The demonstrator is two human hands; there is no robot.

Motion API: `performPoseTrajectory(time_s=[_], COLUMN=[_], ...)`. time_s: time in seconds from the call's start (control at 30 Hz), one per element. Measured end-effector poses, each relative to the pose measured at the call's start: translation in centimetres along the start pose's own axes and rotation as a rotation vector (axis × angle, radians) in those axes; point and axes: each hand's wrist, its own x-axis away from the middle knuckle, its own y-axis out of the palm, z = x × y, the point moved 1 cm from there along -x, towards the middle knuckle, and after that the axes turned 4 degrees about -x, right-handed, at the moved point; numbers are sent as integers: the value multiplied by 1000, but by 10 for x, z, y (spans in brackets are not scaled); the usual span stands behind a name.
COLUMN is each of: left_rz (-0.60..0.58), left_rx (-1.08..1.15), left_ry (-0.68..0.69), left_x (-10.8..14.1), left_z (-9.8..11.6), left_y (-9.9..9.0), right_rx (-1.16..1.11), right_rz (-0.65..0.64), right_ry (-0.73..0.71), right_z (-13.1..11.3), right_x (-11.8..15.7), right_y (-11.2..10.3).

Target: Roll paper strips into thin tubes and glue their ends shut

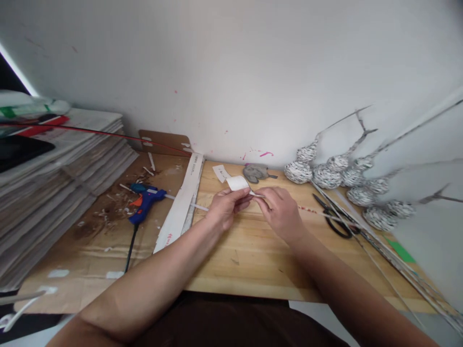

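Near the middle of the wooden table [253,260], my left hand [226,206] pinches a white paper strip [238,183], whose loose end curls up and back toward the wall. My right hand [280,209] is closed on the strip's narrow, rolled end, close beside the left fingertips. A thin patterned paper stick [311,210] extends rightward from behind my right hand; whether it joins the strip is hidden. Just behind the hands lies a grey cloth-like item [255,172].
Blue glue gun [146,205] on cardboard [90,246] at left, beside stacked newspapers [65,178]. Paper strips [183,205] lie left of my hands. Black scissors [338,224], long thin sticks [394,262] and several woven gourd shapes [327,176] are at right.
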Motion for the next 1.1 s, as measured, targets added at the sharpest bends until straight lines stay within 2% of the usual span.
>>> performPoseTrajectory(time_s=[0.2,0.33,0.47,0.63,0.8,1.1], left_rz=[5,47,53,66,70,95], left_rx=[41,58,57,63,36,12], left_ry=[-24,-6,-11,23,25,21], left_x=[-3,-4,-5,-7,-10,-11], left_z=[6,11,10,4,-2,-3], left_y=[-3,-3,-3,-4,-7,-8], right_rx=[-25,-66,-147,-242,-234,-235], right_rz=[-74,-66,-59,-113,-124,-247], right_ry=[-14,30,119,186,209,219], right_z=[-5,-8,-5,-2,1,1], right_x=[-14,-20,-17,-11,-7,-7], right_y=[-2,4,11,12,10,9])
